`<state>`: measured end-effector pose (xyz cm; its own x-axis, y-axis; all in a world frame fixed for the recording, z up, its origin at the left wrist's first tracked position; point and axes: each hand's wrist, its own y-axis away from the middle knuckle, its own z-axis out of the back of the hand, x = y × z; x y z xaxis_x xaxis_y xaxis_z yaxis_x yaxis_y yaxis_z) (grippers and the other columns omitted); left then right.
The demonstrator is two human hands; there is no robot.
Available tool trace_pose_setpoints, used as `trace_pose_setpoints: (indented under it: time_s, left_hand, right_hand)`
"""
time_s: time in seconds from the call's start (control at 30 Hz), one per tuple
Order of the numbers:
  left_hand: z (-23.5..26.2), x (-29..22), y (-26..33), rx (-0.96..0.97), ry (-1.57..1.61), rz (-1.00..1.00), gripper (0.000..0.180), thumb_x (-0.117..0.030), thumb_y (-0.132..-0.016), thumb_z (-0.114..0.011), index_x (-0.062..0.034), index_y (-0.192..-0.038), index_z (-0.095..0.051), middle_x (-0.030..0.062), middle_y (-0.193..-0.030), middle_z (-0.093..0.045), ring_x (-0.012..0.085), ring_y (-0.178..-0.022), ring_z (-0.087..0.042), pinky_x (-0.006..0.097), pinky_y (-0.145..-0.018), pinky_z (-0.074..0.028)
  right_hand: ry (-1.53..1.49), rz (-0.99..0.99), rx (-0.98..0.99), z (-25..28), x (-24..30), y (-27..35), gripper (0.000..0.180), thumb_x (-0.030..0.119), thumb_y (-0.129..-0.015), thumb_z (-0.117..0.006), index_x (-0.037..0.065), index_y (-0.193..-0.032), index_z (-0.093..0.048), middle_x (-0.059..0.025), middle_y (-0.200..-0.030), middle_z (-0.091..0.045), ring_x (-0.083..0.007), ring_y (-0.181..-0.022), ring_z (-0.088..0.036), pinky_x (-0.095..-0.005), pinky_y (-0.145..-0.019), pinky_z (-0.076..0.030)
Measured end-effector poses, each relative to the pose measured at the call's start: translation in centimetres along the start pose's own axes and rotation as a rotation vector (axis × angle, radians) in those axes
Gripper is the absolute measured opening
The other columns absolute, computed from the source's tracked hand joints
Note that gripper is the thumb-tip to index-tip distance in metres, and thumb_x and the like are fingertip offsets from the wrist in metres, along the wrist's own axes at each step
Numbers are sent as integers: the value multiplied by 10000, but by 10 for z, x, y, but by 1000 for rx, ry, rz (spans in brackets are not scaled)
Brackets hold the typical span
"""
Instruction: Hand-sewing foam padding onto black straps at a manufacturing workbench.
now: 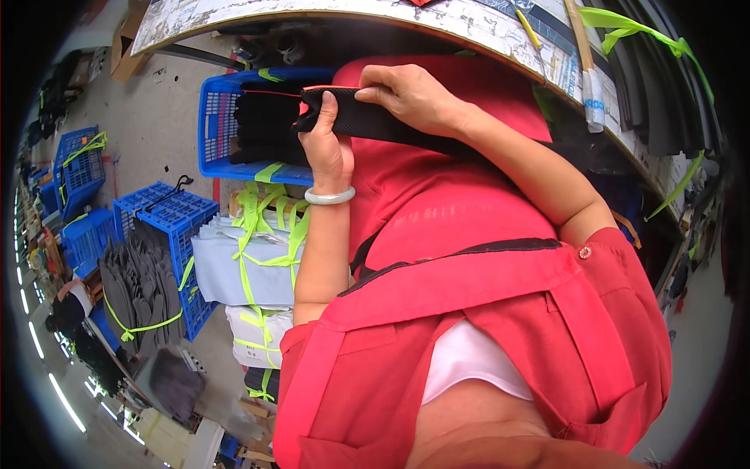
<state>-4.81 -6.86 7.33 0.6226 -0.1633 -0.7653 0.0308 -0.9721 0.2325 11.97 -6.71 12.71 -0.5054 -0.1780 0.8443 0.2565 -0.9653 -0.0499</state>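
Two-handed hold on a black strip (383, 125) with a red edge, raised above the seated person's red-clad lap (441, 176). The left hand (326, 152) clamps the strip's end, thumb flat on the face toward me and fingers hidden behind; this grip probably steadies the piece. The right hand (414, 98) pinches the upper edge between thumb and fingertips, a small grip that seems meant to keep that border in line; whether it also holds thread, I cannot tell. The strip's other end trails below the right forearm, presumably letting the lap bear some weight. Just beyond the left hand, a blue crate (226, 170) contains dark pieces (269, 129), likely placed there for easy reach. Nearer the left elbow, pale stacked sheets (219, 262) are bound with yellow-green ties (248, 211), apparently against slipping. A yellow tool (529, 30) lies on the worktop (226, 16) ahead.
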Motion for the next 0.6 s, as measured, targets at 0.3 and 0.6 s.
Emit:
trace_pose_setpoints:
  time_s: [0.3,0.6]
  left_hand:
    - [18,-73,3,607,-771,322,290,-78,-833,-709,7,-1107,-664,88,-995,-674,113,-874,-623,231,-786,-493]
    - [12,-45,1,574,-790,315,133,-38,-791,-745,-14,-899,-671,-19,-729,-623,40,-641,-544,188,-568,-423]
  right_hand:
    - [501,308,410,22,5,-4,155,245,-856,-598,98,-828,-638,-116,-778,-654,-338,-777,-624,-428,-672,-489]
    - [627,586,321,10,6,-16,105,248,-752,-603,160,-734,-658,27,-716,-600,-181,-863,-531,-329,-925,-372]
